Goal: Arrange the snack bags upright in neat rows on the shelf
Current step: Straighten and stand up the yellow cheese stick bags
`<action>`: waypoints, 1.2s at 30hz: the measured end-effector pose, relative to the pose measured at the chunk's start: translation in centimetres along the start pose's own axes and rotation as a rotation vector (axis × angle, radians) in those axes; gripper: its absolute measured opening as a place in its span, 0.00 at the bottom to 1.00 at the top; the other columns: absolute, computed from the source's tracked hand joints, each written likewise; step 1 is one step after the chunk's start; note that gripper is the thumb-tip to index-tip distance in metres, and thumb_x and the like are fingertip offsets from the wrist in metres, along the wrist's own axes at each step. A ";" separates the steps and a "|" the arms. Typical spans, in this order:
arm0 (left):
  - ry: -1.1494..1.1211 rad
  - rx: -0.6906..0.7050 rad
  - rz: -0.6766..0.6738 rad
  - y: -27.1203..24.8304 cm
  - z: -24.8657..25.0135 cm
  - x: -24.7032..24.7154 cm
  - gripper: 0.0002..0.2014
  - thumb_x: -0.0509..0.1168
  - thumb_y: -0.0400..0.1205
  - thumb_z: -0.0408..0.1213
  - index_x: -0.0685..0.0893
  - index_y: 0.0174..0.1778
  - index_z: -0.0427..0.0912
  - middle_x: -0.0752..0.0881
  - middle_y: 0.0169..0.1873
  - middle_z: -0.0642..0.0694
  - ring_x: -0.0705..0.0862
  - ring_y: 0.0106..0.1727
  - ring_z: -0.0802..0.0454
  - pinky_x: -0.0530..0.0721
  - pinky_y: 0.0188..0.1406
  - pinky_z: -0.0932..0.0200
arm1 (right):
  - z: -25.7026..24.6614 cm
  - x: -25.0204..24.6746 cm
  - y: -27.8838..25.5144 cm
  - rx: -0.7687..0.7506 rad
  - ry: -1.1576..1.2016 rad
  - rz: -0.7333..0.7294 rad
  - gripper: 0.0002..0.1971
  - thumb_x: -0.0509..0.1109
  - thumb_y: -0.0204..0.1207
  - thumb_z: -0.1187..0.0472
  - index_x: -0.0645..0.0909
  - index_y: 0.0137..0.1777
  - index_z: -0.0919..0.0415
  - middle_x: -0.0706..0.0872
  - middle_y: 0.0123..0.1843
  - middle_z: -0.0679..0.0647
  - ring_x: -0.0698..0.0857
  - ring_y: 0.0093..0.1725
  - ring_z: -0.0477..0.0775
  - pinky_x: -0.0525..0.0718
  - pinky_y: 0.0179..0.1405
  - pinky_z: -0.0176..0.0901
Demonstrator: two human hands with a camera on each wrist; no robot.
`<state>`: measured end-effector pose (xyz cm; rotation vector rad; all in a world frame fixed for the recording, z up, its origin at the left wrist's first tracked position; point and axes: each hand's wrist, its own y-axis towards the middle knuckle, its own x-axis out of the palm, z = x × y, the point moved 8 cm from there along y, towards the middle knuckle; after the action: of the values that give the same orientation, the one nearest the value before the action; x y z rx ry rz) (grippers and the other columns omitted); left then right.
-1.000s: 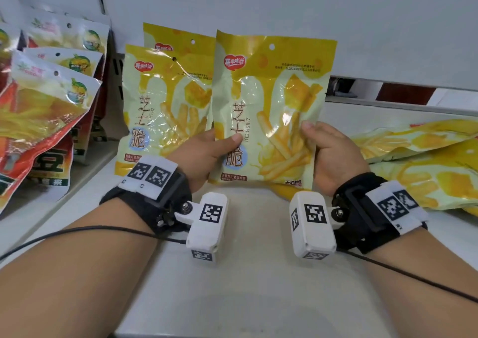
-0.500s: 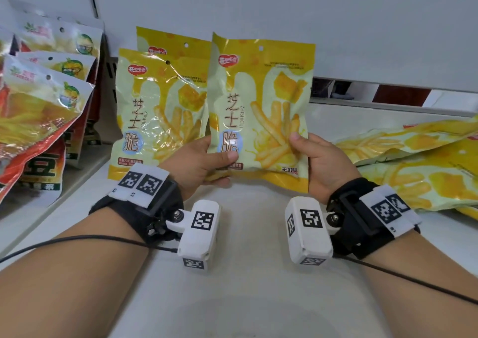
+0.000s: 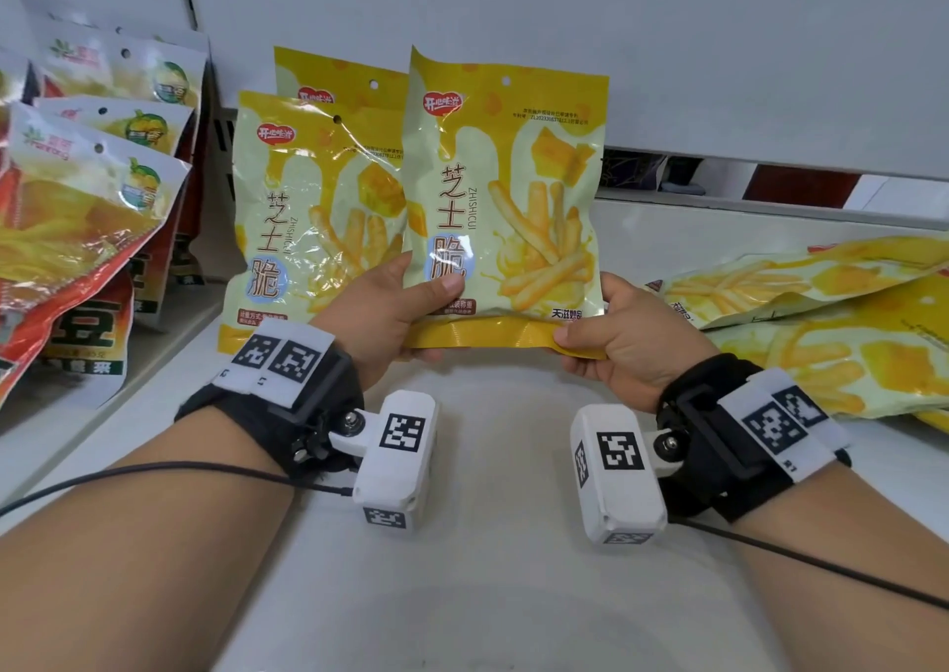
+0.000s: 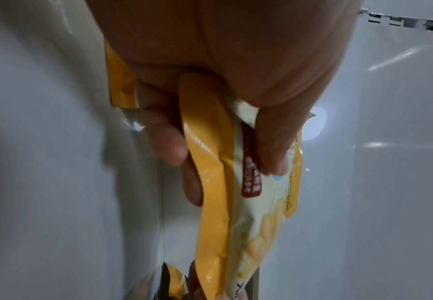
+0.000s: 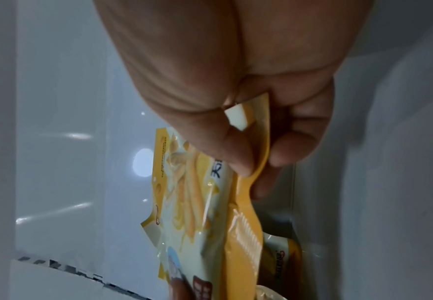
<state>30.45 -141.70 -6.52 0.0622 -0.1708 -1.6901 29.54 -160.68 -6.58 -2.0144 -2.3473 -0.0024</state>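
Both hands are pinching the bottom corners of a yellow snack bag (image 3: pixel 506 198), left hand (image 3: pixel 382 312) and right hand (image 3: pixel 624 335), holding it upright over the shelf (image 3: pixel 488 543). Since a second ago it's dropped lower. Next: seat it beside the standing bags (image 3: pixel 308 219) at 10 o'clock.

The white shelf (image 3: pixel 488 594) carries two upright yellow bags (image 3: pixel 308 219) at the rear left, red-and-orange bags (image 3: pixel 77 240) leaning at far left, and flat yellow bags (image 3: pixel 847 332) at right.
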 end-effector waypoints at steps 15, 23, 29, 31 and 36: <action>-0.073 -0.014 0.162 0.4 -0.1 -2.0 0.37 0.70 0.76 0.45 0.63 0.79 0.42 0.89 0.42 0.53 0.88 0.32 0.52 0.82 0.22 0.63 | -1.2 -1.8 -0.2 -0.129 0.046 0.228 0.19 0.70 0.71 0.76 0.73 0.57 0.58 0.82 0.42 0.59 0.83 0.37 0.52 0.80 0.32 0.37; -0.100 0.058 0.073 0.3 0.8 -0.9 0.12 0.68 0.80 0.41 0.79 0.59 0.47 0.88 0.54 0.49 0.89 0.48 0.54 0.88 0.51 0.51 | -2.5 0.3 -1.0 -0.245 -0.116 0.144 0.10 0.74 0.72 0.59 0.77 0.50 0.50 0.83 0.39 0.45 0.82 0.38 0.45 0.79 0.35 0.39; -0.032 0.027 -0.247 -0.8 1.2 2.6 0.26 0.52 0.74 0.61 0.82 0.60 0.54 0.90 0.52 0.52 0.89 0.52 0.50 0.86 0.48 0.59 | -1.5 2.9 -1.3 -0.218 -0.121 -0.058 0.35 0.78 0.55 0.49 0.71 0.63 0.44 0.84 0.58 0.48 0.85 0.53 0.50 0.85 0.47 0.46; -0.025 0.024 -0.284 -1.0 1.2 3.1 0.27 0.51 0.73 0.62 0.82 0.61 0.54 0.89 0.55 0.51 0.89 0.53 0.49 0.86 0.49 0.57 | -1.7 2.6 -1.3 -0.243 -0.138 -0.012 0.25 0.77 0.67 0.63 0.72 0.60 0.43 0.85 0.58 0.51 0.87 0.50 0.50 0.86 0.43 0.42; -0.070 0.116 -0.078 -0.6 1.8 1.6 0.16 0.65 0.77 0.52 0.83 0.56 0.49 0.88 0.49 0.51 0.85 0.48 0.53 0.83 0.46 0.58 | -1.8 1.0 -1.1 -0.217 -0.061 0.101 0.13 0.67 0.79 0.66 0.75 0.61 0.55 0.88 0.51 0.55 0.89 0.35 0.51 0.84 0.28 0.39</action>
<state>29.36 -143.03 -4.73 0.0973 -0.3226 -1.7604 28.40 -159.96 -4.71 -2.2595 -2.3700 -0.2038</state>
